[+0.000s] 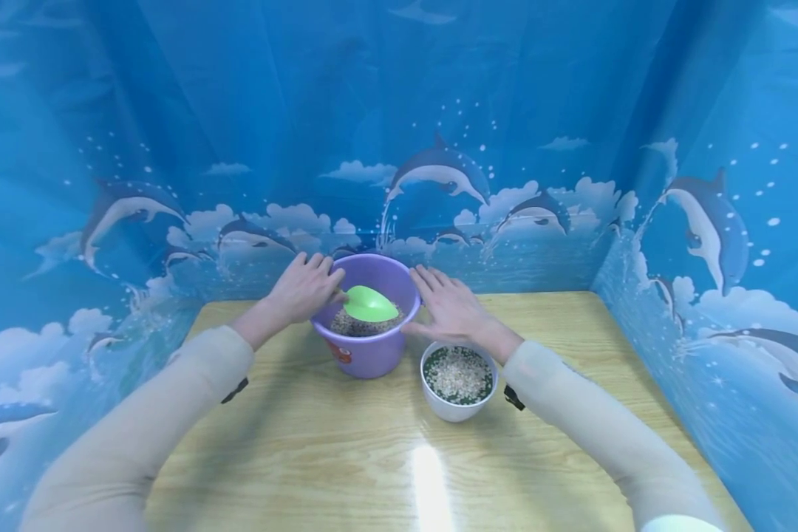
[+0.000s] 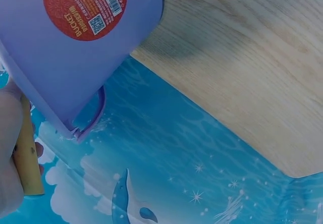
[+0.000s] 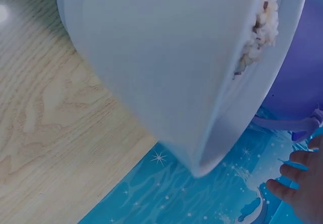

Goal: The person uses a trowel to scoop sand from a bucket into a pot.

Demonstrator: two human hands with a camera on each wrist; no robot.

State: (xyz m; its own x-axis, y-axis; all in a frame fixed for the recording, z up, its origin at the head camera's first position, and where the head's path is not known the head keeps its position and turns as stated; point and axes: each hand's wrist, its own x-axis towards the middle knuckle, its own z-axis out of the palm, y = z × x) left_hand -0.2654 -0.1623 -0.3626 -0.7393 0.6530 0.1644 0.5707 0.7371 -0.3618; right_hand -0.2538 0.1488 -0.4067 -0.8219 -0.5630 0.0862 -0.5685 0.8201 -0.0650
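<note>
A purple bucket [image 1: 372, 360] stands upright on the table with small pale and dark gravel [image 1: 355, 324] inside. My left hand [image 1: 308, 287], at the bucket's left rim, grips the light wooden handle [image 2: 28, 156] of a small scoop. The scoop's green blade [image 1: 367, 304] lies over the gravel within the bucket. By the bucket's right rim is my right hand [image 1: 448, 299], its fingers extended and spread slightly. Below that hand stands a white pot [image 1: 454, 411], where whitish gravel [image 1: 462, 375] lies heaped over a dark green layer.
The wooden table [image 1: 292, 458] reaches back to a blue curtain [image 1: 346, 148] printed with dolphins, which also encloses both sides. A purple bucket handle [image 2: 98, 113] hangs by the rim. The white pot is close to the bucket's right front.
</note>
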